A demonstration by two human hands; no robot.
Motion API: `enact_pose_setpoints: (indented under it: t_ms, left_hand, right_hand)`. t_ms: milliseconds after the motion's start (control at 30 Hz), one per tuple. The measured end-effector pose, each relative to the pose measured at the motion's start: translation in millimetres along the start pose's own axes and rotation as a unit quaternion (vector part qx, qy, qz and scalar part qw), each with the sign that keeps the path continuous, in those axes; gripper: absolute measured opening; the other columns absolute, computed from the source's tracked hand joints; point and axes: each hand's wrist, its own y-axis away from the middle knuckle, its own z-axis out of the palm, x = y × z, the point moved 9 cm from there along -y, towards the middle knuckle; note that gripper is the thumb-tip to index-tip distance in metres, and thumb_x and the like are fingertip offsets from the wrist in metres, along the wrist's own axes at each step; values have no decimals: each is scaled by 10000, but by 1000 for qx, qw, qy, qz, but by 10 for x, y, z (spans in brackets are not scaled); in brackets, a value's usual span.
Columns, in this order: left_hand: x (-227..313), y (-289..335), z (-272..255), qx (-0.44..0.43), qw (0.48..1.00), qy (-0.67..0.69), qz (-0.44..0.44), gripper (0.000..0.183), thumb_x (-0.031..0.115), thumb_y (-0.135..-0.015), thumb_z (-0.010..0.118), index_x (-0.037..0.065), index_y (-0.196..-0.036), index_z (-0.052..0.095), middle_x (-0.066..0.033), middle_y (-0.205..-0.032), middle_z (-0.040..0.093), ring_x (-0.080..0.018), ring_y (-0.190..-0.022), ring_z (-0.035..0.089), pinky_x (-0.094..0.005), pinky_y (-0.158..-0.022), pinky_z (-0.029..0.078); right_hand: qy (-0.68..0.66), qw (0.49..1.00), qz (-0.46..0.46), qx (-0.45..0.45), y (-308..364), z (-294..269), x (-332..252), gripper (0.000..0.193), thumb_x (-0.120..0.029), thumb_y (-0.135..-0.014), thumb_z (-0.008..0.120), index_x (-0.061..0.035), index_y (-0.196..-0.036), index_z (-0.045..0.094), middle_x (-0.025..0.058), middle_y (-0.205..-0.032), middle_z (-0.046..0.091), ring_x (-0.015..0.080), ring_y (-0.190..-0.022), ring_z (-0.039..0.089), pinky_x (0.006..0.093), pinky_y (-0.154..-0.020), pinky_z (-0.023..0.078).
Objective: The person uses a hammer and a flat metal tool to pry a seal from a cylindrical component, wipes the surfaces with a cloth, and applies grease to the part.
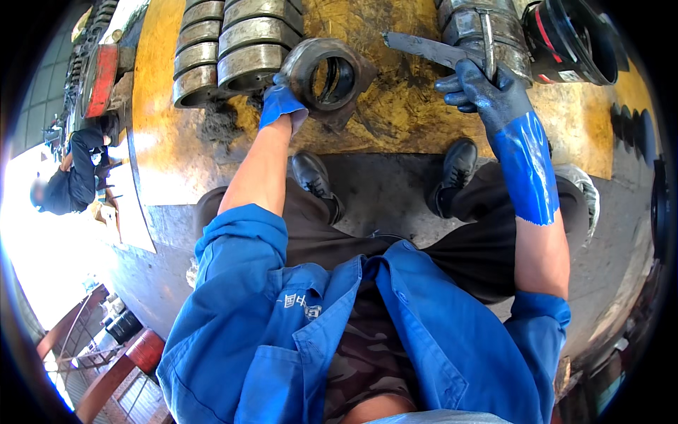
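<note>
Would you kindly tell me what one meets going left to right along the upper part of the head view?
Red-painted metal part, narrower row of metal rings, wider row of metal rings, flanged metal ring, flat metal blade, black bucket.

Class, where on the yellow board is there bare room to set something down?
Smeared but free board: between the ring and right hand, below the blade; also left of the left cylinders. Crowded: top right, where blade, right cylinder and bucket cluster.
</note>
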Motion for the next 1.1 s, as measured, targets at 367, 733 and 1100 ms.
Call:
enact_pose_setpoints:
  t_ms: [367, 733, 1100]
  left_hand:
    - [-219, 36, -164, 1, 984, 162, -73, 571, 470, -952, 299, 22, -1168, 579, -221, -1122, 610, -348, -987, 581, -422, -839, 444]
    - [750, 517, -1216, 222, 965, 137, -28, 523, 403, -861, 564, -6, -1187, 574, -235, -1080, 635, -389, -1016, 604, -405, -866, 477]
    - [2389, 1383, -1251, -305, 699, 634, 128, 557, 440, -887, 577, 51, -1278, 503, -117, -1218, 562, -242, -1081, 549, -373, -976, 438]
  right_hand:
    - [-60, 998, -5, -22, -43, 136, -88, 324, -276, -914, 577, -13, -1103, 589, 141, -906, 696, 163, -717, 657, 277, -624, 502]
    - [-206, 976, -64, -36, -76, 173, -550, 303, -242, -909, 539, -30, -1121, 586, 129, -991, 672, 204, -839, 652, 321, -704, 517]
    - [-247, 962, -85, -77, -44, 779, -763, 304, -278, -893, 582, -31, -1068, 604, 119, -928, 673, 178, -783, 643, 295, -678, 509]
